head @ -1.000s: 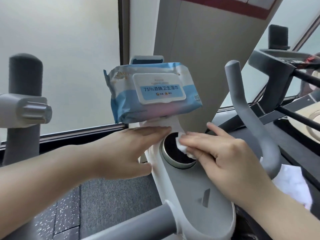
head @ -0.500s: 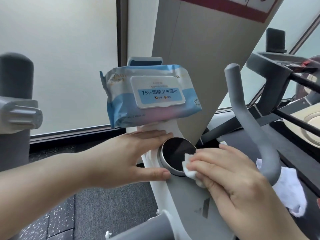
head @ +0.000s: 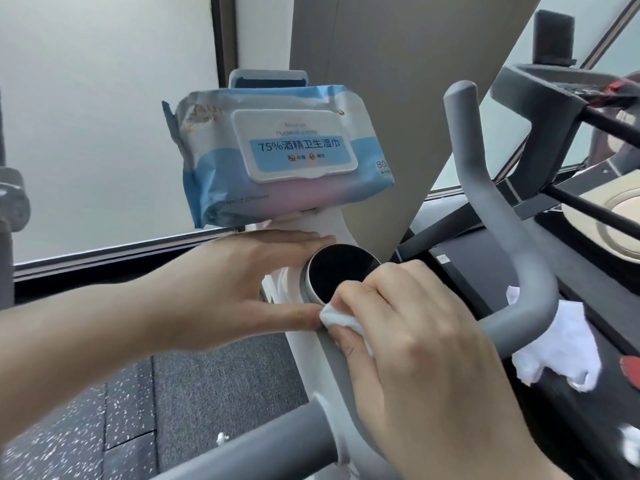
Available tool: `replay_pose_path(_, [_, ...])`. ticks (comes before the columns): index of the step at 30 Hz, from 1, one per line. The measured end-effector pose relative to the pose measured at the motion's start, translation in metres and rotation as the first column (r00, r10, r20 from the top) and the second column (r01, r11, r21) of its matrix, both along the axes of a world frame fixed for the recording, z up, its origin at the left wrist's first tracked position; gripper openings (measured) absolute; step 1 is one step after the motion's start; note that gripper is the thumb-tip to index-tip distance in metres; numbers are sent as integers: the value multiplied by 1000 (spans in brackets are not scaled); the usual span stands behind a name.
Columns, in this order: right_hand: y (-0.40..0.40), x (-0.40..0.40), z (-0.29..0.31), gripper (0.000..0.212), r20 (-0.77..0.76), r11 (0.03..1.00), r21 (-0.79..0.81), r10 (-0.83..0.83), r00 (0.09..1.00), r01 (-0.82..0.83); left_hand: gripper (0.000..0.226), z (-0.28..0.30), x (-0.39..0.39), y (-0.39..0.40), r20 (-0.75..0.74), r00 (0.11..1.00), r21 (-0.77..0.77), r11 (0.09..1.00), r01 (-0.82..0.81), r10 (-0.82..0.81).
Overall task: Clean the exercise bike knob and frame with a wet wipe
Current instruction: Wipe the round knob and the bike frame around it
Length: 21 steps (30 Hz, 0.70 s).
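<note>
Now mid knob-clean: right hand (head: pixel 412 344) pinches wet wipe (head: pixel 341 319) at knob (head: pixel 341 277) lower rim; left hand (head: pixel 239 289) open, bracing frame (head: pixel 311 344) beside knob. Next, probably: wipe down frame w/ firm strokes.

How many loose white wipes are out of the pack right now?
2: one wet wipe under the right hand at the knob; one crumpled wipe behind the handlebar. Others may be hidden.

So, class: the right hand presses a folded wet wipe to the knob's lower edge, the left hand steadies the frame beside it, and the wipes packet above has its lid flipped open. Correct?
Not quite. In the head view the wipes packet has its lid shut flat. The rest holds: the right hand presses the folded wet wipe to the lower edge of the knob, and the left hand steadies the frame.
</note>
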State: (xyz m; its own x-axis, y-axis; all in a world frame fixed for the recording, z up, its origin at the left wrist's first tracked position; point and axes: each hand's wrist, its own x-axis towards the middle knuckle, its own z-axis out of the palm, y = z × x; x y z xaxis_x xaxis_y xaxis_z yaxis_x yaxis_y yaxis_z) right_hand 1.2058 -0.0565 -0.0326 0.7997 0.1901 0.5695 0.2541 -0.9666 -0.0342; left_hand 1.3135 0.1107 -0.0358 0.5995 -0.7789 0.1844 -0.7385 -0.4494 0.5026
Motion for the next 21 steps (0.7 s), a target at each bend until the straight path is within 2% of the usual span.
replay_pose_path(5, [-23,-1,7,8,-103,997,-23,76,992,-79,70,-1,-3,-1,3,999,40,999,-37,37])
replay_pose_path(13, [-55,8,8,18,-100,988,-49,141,985,-146,65,-2,-2,-1,-13,999,18,999,-33,33])
replay_pose_path(21, [-74,28,7,17,-74,973,-24,229,971,-231,64,-3,-1,-1,-23,999,3,1000,-23,23])
